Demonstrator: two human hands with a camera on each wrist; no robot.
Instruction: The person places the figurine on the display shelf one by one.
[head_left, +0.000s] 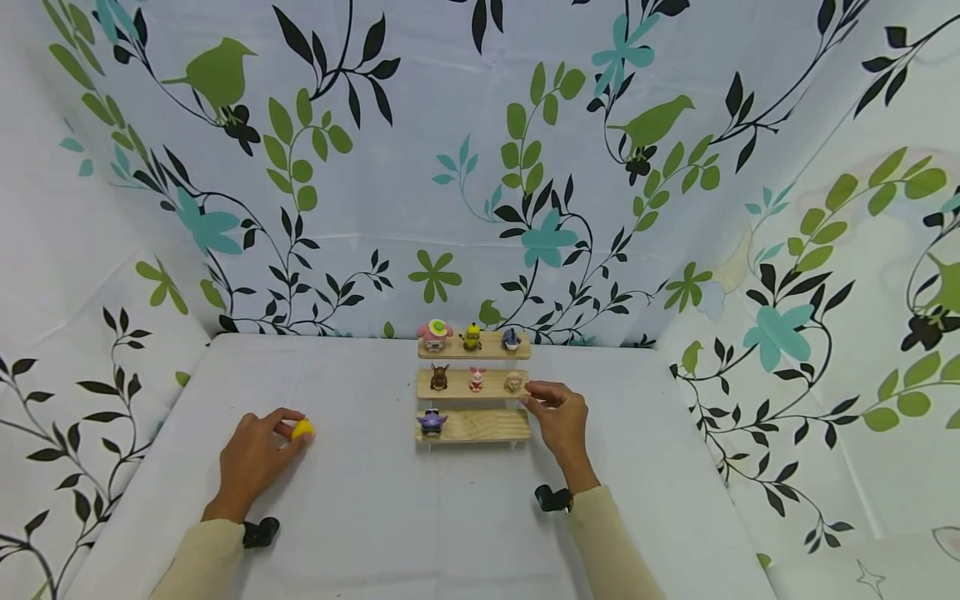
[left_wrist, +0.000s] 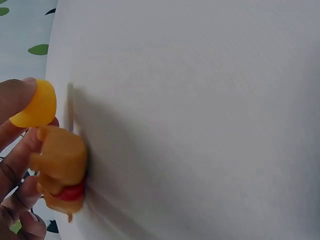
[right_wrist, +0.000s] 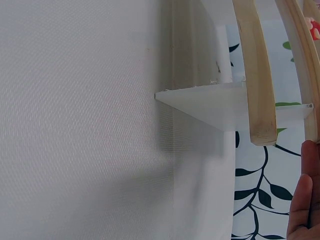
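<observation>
My left hand rests on the white table at the left and pinches a small yellow toy figure. In the left wrist view the yellow figure, with a red band low on it, stands against the table between my fingers. A three-step wooden shelf stands mid-table. My right hand touches the right end of its middle step, beside a tan figurine, with nothing in its fingers. In the right wrist view, only one fingertip and the shelf's wooden edges are visible.
The shelf holds several small figurines: three on the top step, three on the middle, a purple one on the bottom left. A clear bracket props the shelf. Floral curtains wall in the table on three sides.
</observation>
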